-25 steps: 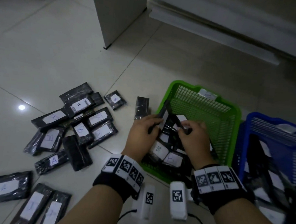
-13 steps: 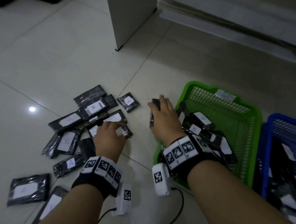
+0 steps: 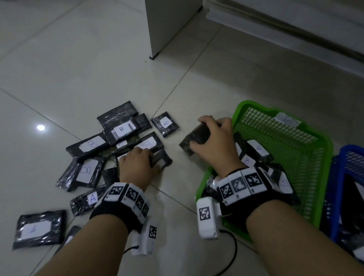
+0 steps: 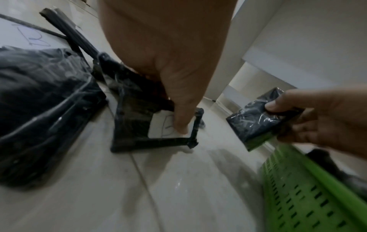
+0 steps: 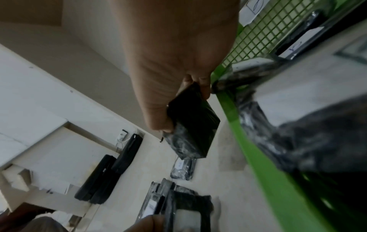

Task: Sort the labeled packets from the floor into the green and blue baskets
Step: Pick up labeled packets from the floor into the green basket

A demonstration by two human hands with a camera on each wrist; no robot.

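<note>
Several black packets with white lettered labels point(image 3: 122, 130) lie in a loose pile on the tiled floor. My left hand point(image 3: 141, 156) is down on the pile's right edge and pinches one packet point(image 4: 139, 125), thumb pressed on its white label. My right hand point(image 3: 211, 135) grips a dark packet point(image 3: 195, 138) just left of the green basket point(image 3: 253, 106); no label shows on it. The same packet point(image 4: 256, 124) hangs above the floor in the left wrist view and shows in the right wrist view as packet point(image 5: 192, 130). Labeled packets fill the green basket's near end. The blue basket point(image 3: 346, 152) stands at the right.
A white cabinet corner point(image 3: 169, 19) stands on the floor beyond the pile. More packets point(image 3: 39, 229) lie at the lower left. A black cable point(image 3: 231, 254) trails on the floor between my forearms. Bare tile separates the pile from the green basket.
Both hands left the green basket and moved left. The right hand has closed on the packet beside the basket and raised it. The left hand has settled on a packet in the pile.
</note>
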